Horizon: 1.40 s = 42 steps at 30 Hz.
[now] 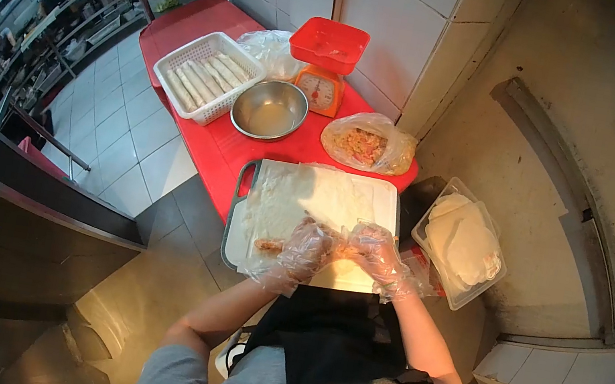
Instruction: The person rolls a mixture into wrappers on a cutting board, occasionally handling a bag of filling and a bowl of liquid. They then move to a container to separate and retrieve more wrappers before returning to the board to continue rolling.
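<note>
A pale, thin wrapper sheet [282, 196] lies spread over the white cutting board [389, 198], which has a dark rim and handle. Along the near edge of the sheet runs a strip of orange-brown filling [267, 245]. My left hand [304, 250], in a clear plastic glove, is closed over the filling, whose end sticks out on its left. Close to it, my right hand [374, 250], gloved the same way, has its fingers curled down on the filling at the right. The fingers hide most of the strip.
On the red table [208, 151] stand a white basket [212, 107] of rolled wrappers, a metal bowl [269, 109] with liquid, an orange scale [318, 90] with a red tray, and a plastic bag [365, 141] of filling. A clear container [463, 246] of wrappers sits at the right.
</note>
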### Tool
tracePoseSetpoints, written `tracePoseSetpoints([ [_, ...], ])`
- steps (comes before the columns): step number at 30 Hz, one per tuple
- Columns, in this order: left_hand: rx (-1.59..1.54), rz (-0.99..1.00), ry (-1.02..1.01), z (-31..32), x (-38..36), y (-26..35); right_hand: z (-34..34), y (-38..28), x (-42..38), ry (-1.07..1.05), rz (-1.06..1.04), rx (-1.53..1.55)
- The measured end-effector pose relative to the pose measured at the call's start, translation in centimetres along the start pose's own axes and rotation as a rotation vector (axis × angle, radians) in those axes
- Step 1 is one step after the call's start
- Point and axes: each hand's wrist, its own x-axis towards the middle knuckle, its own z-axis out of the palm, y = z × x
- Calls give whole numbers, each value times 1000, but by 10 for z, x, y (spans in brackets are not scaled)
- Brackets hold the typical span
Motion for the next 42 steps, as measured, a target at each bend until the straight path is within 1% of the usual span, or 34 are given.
tracePoseSetpoints([
  [2, -69, -17, -29, -1, 6, 1, 0, 0, -3, 23, -12, -6],
  [5, -75, -6, -104, 0, 11, 3, -8, -6, -3, -4, 27, -48],
  [8, -108, -46, -27, -27, 6, 17, -9, 6, -10, -117, 34, -36],
  [11, 63, -103, -95, -40, -11, 4, -21, -6, -4, -94, 100, -82],
  [14, 169, -80, 34, -44, -37, -27, -33, -15, 11, -242, 211, -148],
  [15, 169, -99, 50, -54, -41, -27, -37, -33, 23, -263, 229, -209],
  [18, 86, -129, 53, -63, -50, -33, -13, -35, 42, -250, 60, -73],
  [19, 54, -116, 79, -62, -51, -34, 4, -43, 51, -143, -44, -68],
  [21, -10, -88, 131, -57, -51, -38, 44, -24, 50, -181, -74, -88],
  [22, -36, -65, 115, -56, -53, -44, 62, -17, 49, -200, -90, -98],
  [23, -63, -44, 98, -54, -55, -50, 73, -18, 51, -77, -132, -57],
  [24, -91, -24, 82, -59, -54, -50, 77, -16, 49, -94, -114, -53],
  [26, -208, -70, 87, -71, -58, -47, 82, -7, 45, -129, -75, -48],
  [27, -268, -91, 88, -77, -59, -46, 77, -8, 47, -161, -88, -58],
  [29, -226, -76, 55, -81, -62, -55, 62, -19, 52, -225, -107, -73],
  [32, -224, -106, 30, -72, -66, -63, 67, -40, 68, -252, -116, -133],
  [33, -230, -120, 28, -71, -66, -65, 76, -39, 68, -297, -106, -227],
  [35, -283, -89, 86, -79, -65, -58, 98, -31, 62, -386, -85, -417],
  [36, -311, -72, 113, -82, -65, -55, 96, -29, 61, -356, -84, -326],
  [38, -194, -65, 139, -87, -74, -62, 90, -22, 55, -295, -78, -144],
  [39, -137, -64, 149, -87, -78, -64, 88, -26, 58, -273, -91, -147],
  [41, -133, -100, 107, -78, -82, -72, 85, -43, 68, -232, -115, -148],
  [42, -127, -115, 92, -76, -82, -75, 93, -43, 66, -197, -110, -164],
])
